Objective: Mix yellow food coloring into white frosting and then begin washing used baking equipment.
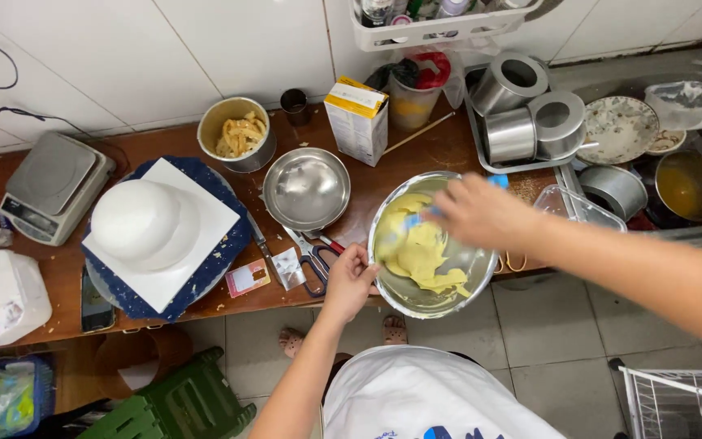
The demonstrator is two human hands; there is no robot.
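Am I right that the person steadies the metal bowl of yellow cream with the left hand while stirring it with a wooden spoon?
Not quite: the head view shows a blue-handled tool, not a wooden spoon, in the right hand. The rest holds: the left hand steadies the metal bowl of yellow cream by its rim.

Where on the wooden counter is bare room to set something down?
Little: a bare strip between the scale and the tin of scraps, and a patch behind the empty steel bowl by the carton. Crowded around the scissors and the ring moulds.
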